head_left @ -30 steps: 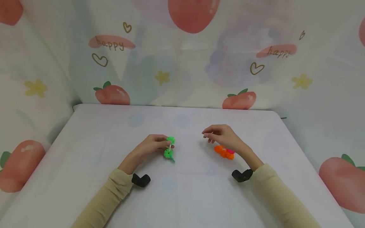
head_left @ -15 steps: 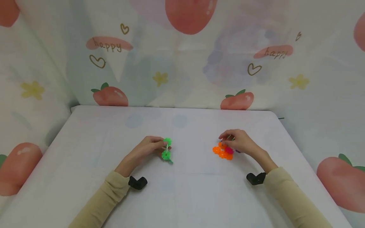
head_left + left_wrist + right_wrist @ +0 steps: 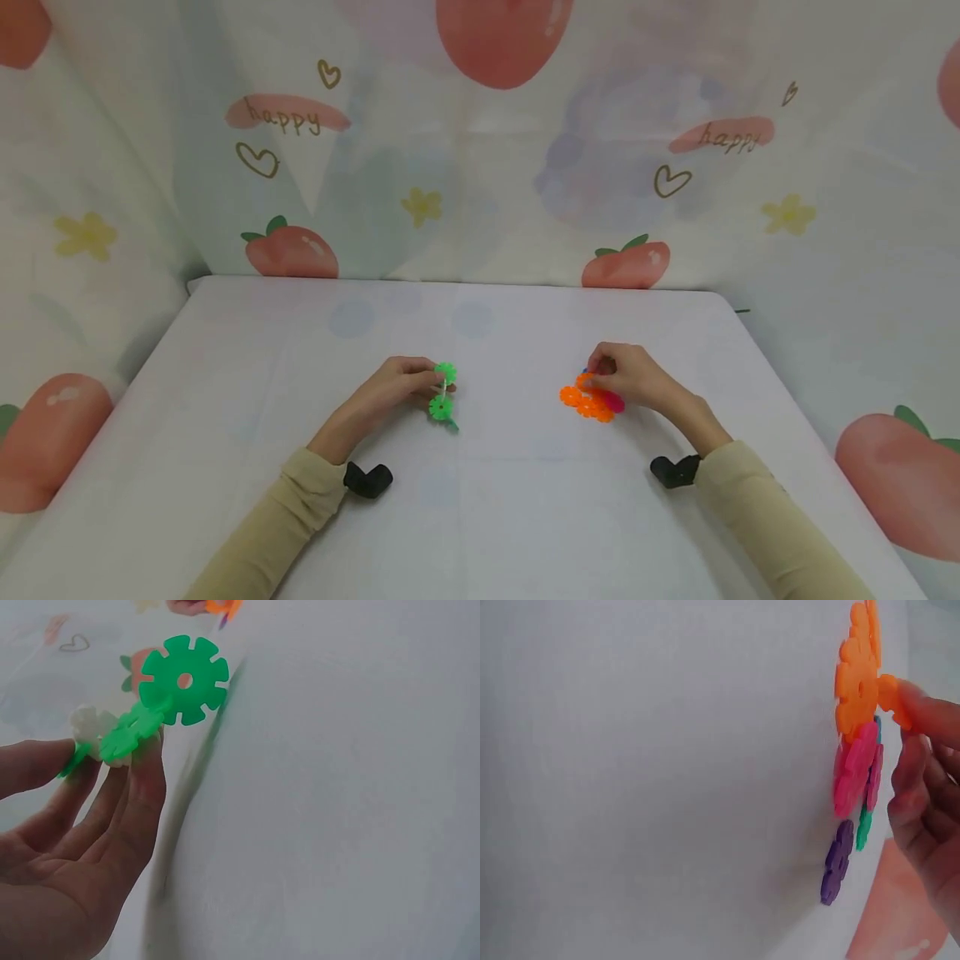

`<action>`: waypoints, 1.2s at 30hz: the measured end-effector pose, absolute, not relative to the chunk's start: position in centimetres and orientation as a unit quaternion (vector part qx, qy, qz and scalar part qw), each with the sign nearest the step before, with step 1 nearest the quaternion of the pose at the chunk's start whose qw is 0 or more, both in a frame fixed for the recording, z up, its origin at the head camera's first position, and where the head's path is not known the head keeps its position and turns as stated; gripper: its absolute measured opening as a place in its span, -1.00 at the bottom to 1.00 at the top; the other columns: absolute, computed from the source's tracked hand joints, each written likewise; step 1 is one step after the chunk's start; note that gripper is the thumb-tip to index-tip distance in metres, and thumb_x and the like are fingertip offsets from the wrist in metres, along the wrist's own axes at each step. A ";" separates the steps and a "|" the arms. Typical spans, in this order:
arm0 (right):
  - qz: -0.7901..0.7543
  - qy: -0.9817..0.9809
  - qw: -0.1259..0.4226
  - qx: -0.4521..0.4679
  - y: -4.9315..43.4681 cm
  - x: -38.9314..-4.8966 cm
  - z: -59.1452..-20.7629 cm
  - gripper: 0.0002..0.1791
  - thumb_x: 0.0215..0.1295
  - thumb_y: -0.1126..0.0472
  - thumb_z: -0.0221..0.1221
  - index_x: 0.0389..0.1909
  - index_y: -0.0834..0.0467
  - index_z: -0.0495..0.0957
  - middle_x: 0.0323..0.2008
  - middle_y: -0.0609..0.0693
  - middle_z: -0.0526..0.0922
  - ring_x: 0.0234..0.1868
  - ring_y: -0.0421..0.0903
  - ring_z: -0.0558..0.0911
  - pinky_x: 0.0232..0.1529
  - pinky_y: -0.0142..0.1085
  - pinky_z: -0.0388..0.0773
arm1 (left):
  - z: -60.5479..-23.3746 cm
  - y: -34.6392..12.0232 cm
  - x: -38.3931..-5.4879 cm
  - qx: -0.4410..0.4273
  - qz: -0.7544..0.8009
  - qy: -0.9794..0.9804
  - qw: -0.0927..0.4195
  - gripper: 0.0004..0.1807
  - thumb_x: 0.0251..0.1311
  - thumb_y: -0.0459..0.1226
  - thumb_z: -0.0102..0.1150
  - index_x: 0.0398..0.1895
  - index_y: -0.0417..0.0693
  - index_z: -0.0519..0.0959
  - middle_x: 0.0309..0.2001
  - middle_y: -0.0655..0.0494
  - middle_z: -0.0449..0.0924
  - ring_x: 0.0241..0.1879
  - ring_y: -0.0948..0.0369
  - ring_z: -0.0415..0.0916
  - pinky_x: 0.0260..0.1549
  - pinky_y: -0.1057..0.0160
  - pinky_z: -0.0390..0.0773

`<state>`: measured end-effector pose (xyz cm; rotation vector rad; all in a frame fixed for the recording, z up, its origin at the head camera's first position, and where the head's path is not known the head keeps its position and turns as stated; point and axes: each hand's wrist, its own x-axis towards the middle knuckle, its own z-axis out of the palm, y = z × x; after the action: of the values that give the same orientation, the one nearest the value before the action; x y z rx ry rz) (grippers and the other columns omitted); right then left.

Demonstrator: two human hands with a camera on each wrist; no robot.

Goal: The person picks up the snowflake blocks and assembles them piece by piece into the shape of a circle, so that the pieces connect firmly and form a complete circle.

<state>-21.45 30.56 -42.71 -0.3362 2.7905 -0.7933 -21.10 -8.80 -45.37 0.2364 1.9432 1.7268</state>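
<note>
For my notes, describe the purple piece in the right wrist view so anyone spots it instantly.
In the right wrist view, start from the right hand at the right edge. Beside it, on the white tabletop, orange discs appear above a pink disc. Lowest in frame is the notched purple disc, the only purple one.

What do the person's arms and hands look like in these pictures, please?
The left sleeve and right sleeve are plain beige, long and wrinkled. The left hand and right hand wear no gloves. At each wrist sits a small black, bent piece, one on the left and one on the right. No cables or markings show.
</note>
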 end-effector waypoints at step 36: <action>-0.481 0.852 0.119 -0.168 19.2 -22.7 -43.1 -0.84 0.33 0.27 0.37 -0.11 0.20 0.74 -0.24 0.09 0.81 -0.24 0.02 0.79 -0.06 -0.11 0.75 | -45.0 -8.4 -20.8 0.089 0.626 0.731 0.258 -0.72 0.47 -0.27 0.14 0.05 -0.29 0.65 -0.03 -0.13 0.77 -0.18 0.19 0.71 -0.15 0.27 0.68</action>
<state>-22.69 19.25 -43.05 -0.4905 2.4932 -1.4060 -20.80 -8.36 -45.04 0.2403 1.9807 1.6970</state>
